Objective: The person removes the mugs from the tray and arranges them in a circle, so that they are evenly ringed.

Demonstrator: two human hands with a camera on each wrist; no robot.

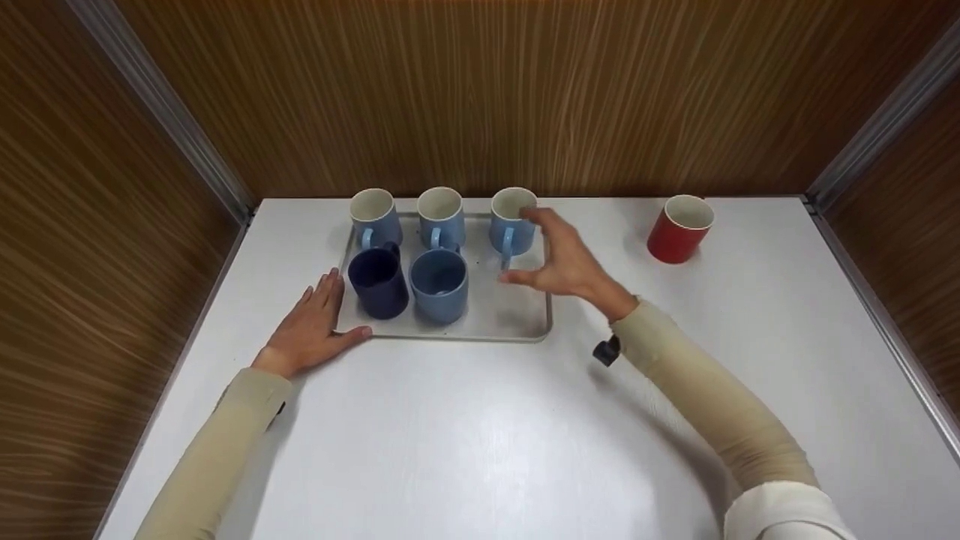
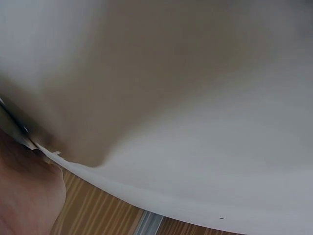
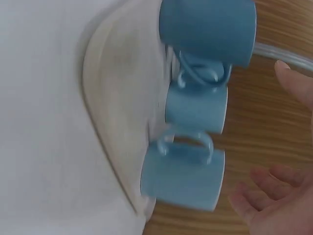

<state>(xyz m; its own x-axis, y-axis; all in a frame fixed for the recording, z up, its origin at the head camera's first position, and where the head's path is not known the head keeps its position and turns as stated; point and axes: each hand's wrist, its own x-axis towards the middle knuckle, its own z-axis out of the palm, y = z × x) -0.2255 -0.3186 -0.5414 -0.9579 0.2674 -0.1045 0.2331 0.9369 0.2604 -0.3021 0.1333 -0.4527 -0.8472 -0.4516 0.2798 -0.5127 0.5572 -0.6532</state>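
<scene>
A pale tray point(image 1: 502, 315) carries three light blue mugs with white insides along its back, the left one point(image 1: 379, 229), middle one point(image 1: 448, 229) and right one point(image 1: 510, 232). In front stand a navy mug point(image 1: 380, 292) and a medium blue mug point(image 1: 442, 296). My left hand point(image 1: 309, 330) lies at the tray's front left corner, fingers straight along its side and thumb on the front rim. Beside the right light blue mug, my right hand point(image 1: 566, 262) hovers with thumb and fingers spread apart, holding nothing. In the right wrist view that mug point(image 3: 183, 174) stands apart from the fingers.
A red mug point(image 1: 677, 232) with a white inside stands on the white table point(image 1: 465, 435) at the back right. Wood-patterned panels point(image 1: 480, 97) enclose the table at the back and both sides, with metal strips point(image 1: 169, 112) at the corners.
</scene>
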